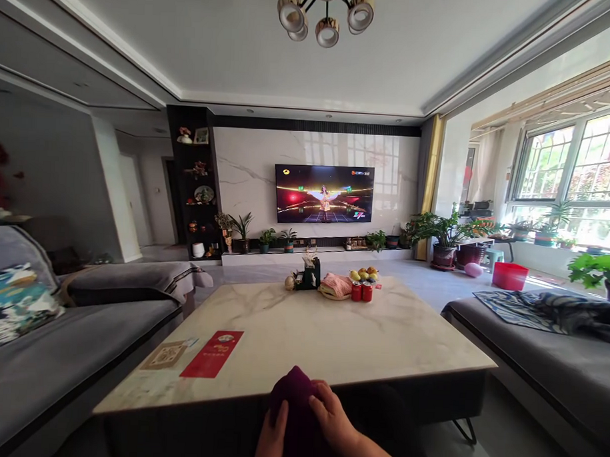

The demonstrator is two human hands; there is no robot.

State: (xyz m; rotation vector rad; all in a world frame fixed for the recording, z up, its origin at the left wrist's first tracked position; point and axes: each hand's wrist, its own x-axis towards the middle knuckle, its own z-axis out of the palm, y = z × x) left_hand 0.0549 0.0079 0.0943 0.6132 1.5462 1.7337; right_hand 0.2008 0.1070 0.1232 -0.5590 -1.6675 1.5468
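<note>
Two bare hands are working one dark purple, soft-looking fabric piece (294,383) in the head view, the only view. Fabric is sitting between them at the near edge of the white, grey-veined marble-look table (331,329), right of the table's near left corner. Its peak is standing up in front of the tabletop; whether it's touching the edge, can't tell.

Right hand (334,416): thumb and index finger are pinching the fabric's right side. Left hand (274,431): thumb is pressing along the left side; fingers are hiding behind the cloth, so can't tell how firmly they're gripping.

Risks, my read:
- Slip: if the left hand is only bracing, the fabric could be sagging out on that side the moment the right pinch is loosening.
- Snag: lower part is merging into dark shadow below the edge. A loose end could be hanging there, catching on the table rim unseen.
- Sweep left: the flat red printed paper envelope (213,354) and the tan patterned card (165,355) are lying on the near left. Trailing fabric could be dragging them.
- Long reach: two red metal-looking drink cans (361,292) are standing upright on the far side, near the yellow round fruit (364,274). A fling that far could be toppling them.
</note>
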